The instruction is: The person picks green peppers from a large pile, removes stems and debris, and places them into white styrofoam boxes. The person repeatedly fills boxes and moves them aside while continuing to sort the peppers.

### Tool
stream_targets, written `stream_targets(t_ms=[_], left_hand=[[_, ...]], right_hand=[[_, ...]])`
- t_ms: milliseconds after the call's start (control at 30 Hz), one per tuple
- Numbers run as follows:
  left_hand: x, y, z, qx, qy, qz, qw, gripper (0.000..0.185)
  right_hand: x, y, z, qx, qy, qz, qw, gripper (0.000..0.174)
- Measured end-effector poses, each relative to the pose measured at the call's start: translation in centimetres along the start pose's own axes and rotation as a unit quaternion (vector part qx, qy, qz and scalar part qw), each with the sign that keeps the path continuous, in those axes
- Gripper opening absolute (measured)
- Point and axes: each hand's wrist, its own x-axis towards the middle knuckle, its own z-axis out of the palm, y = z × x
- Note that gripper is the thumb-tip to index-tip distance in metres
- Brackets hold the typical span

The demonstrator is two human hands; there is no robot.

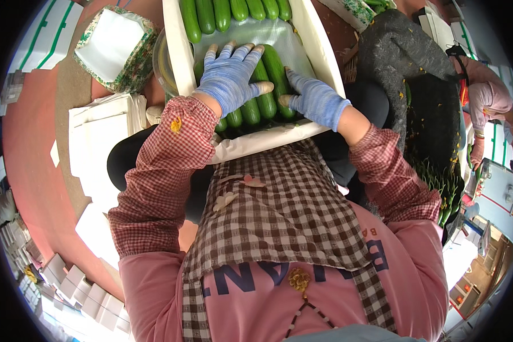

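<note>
Several green cucumbers (263, 104) lie side by side in the near half of a white box (327, 55) in front of me. My left hand (231, 75), in a blue knit glove with pale fingertips, rests palm down across this row with its fingers spread. Against the row's right side is my right hand (318, 100), gloved alike, its fingertips and thumb touching the outermost cucumber (278, 72). A second row of cucumbers (222, 15) fills the far end. Clear plastic film (278, 36) shows between the rows. My left hand hides part of the near row.
At left stand a box in patterned wrapping (111, 47) and stacked white sheets (104, 128). Dark grey cloth (384, 51) lies at right, beside a pile of cucumbers (446, 205). Farther right, another person (487, 94) holds a cucumber. White cartons (89, 295) stand at lower left.
</note>
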Motion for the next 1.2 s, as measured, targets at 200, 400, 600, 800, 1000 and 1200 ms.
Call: stream_targets(t_ms=[200, 400, 600, 800, 1000, 1200], left_hand=[[-1.9, 1.8, 0.5, -0.032, 0.055, 0.091, 0.994, 0.067], [-2.5, 1.8, 0.4, -0.132, 0.076, 0.098, 0.984, 0.071], [-2.3, 0.9, 0.0, -0.197, 0.082, 0.099, 0.972, 0.064], [-1.9, 0.5, 0.3, -0.219, 0.040, 0.104, 0.969, 0.063], [-2.0, 0.4, 0.3, -0.220, 0.054, 0.107, 0.968, 0.064], [-2.0, 0.4, 0.8, -0.234, 0.083, 0.100, 0.963, 0.061]], right_hand=[[0.2, -1.2, -1.7, -0.143, -0.088, -0.020, 0.986, 0.076], [7.6, -7.0, -10.0, -0.075, 0.059, 0.007, 0.995, 0.049], [18.1, -10.4, -6.2, -0.438, 0.078, -0.077, 0.892, 0.103], [18.5, -7.3, -2.2, -0.414, 0.224, -0.058, 0.880, 0.103], [19.1, -5.0, -2.1, -0.271, 0.353, -0.213, 0.870, 0.081], [18.8, -4.9, -1.8, -0.195, 0.395, -0.264, 0.858, 0.078]])
